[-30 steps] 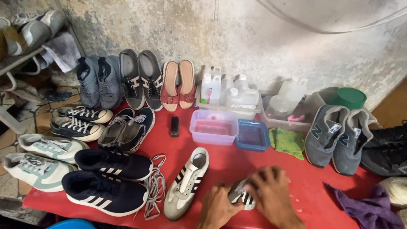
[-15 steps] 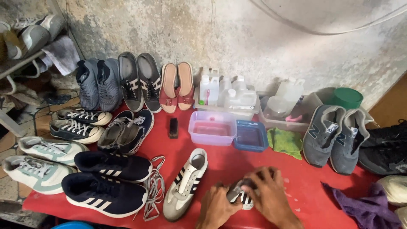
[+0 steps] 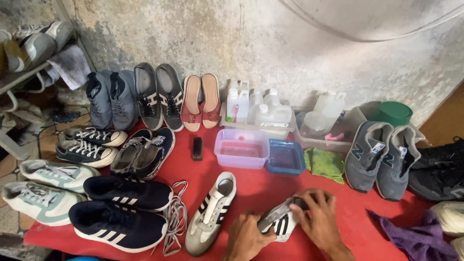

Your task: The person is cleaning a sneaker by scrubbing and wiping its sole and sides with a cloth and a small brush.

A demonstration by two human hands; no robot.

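Both hands work on 1 white sneaker with black stripes (image 3: pixel 279 223), which lies on its side on the red mat (image 3: pixel 251 191) at the bottom centre of the view. The left hand (image 3: pixel 246 237) is clenched around the shoe's lower end. The right hand (image 3: pixel 319 217) grasps its upper end, fingers curled over the top; a dark object seems to sit under those fingers, but I cannot tell what it is.

Progress, judged from the layout: the shoe's mate (image 3: pixel 210 213) lies just beside it to the left, upright, laces out. A loose bundle of grey laces (image 3: pixel 175 215) rests between it and the pair of navy sneakers (image 3: pixel 123 208). So the lace removal looks done for this pair, and the handling of the held shoe is under way. The pink tub (image 3: pixel 241 149) and the blue tub (image 3: pixel 285 157) sit near the wall beside the green cloth (image 3: pixel 325 163), and a small dark brush (image 3: pixel 197 148) lies untouched to the left of the pink tub. The many other pairs along the wall and at both sides stand apart from the hands.

Change against the earlier frames: 1 second ago the right hand lies flatter and lower over the shoe; now it has shifted up toward the shoe's upper end and closed tighter. The left hand stays on the lower end. Everything else on the mat sits as before.
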